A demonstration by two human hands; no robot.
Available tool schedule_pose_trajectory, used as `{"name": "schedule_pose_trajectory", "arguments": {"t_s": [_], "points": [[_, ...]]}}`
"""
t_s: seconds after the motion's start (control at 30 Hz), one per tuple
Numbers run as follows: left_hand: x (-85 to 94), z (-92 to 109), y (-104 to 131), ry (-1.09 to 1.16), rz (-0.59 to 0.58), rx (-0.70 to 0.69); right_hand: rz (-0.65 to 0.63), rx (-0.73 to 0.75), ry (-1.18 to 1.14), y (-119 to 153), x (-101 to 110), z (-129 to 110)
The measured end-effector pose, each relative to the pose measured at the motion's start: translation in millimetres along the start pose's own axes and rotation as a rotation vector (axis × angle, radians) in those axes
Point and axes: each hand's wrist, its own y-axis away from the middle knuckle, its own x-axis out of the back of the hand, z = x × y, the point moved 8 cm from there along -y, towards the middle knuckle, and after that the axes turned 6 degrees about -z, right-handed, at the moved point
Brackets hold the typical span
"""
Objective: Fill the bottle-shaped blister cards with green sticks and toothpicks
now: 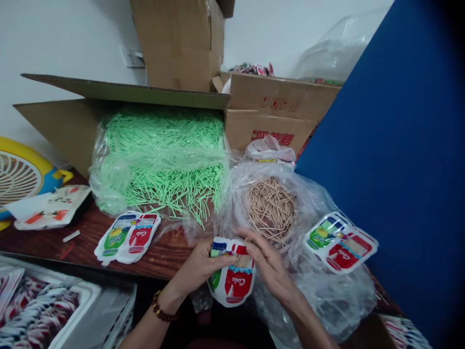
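A printed twin pouch [237, 287], with a green Sprite-style half and a red Cola half, is held upright over the table's front edge. My left hand [203, 266] grips its left side, thumb across the front. At its top right edge, my right hand [267, 261] is closed, with fingers and thumb against the pouch mouth; anything small between those fingertips is hard to make out. Green sticks show in the pouch's left window and brown sticks in its right. Just beyond my right hand lie loose brown sticks [272, 208] in a clear plastic bag [236, 194].
Behind, an open carton [54, 121] holds a bag of green sticks [174, 169]. Flat pouches [125, 242] lie at left; a filled pouch [339, 242] rests at right. A yellow fan [25, 169], a blue panel [381, 145] and a white bin [83, 295] flank the table.
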Motion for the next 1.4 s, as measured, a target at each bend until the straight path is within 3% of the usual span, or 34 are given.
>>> {"name": "schedule_pose_trajectory", "arguments": {"t_s": [0.1, 0.27, 0.4, 0.5, 0.73, 0.9, 1.03, 1.17, 1.4], "points": [[4.2, -4.9, -2.0, 0.005, 0.014, -0.026, -0.142, 0.015, 0.15, 1.2, -5.4, -4.2], [10.6, -6.7, -3.4, 0.001, 0.052, -0.034, -0.012, -0.09, -0.151, 0.7, 9.5, 15.8], [16.1, -5.6, -3.4, 0.022, 0.101, -0.035, -0.095, -0.196, -0.327, 3.0, -10.9, 42.2], [18.7, -10.1, -2.6, 0.108, 0.126, -0.003, -0.032, -0.214, -0.359, 4.8, -15.5, 50.3], [22.4, -11.4, -0.6, 0.136, 0.162, 0.076, 0.043, -0.218, -0.326, 3.1, -7.2, 53.4], [23.0, -11.1, -2.5, 0.17, 0.184, 0.054, 0.108, -0.171, -0.288, 1.9, -1.8, 53.0], [23.0, -9.8, -2.7, 0.126, 0.191, 0.07, 0.064, -0.167, -0.309, 2.5, -5.3, 51.5], [17.3, -5.2, -3.9, 0.068, 0.121, 0.08, 0.006, -0.162, -0.342, 2.2, -9.6, 47.6], [17.3, -5.3, -3.6, 0.064, 0.125, 0.041, 0.041, -0.184, -0.387, 5.1, -6.0, 41.6]]}}
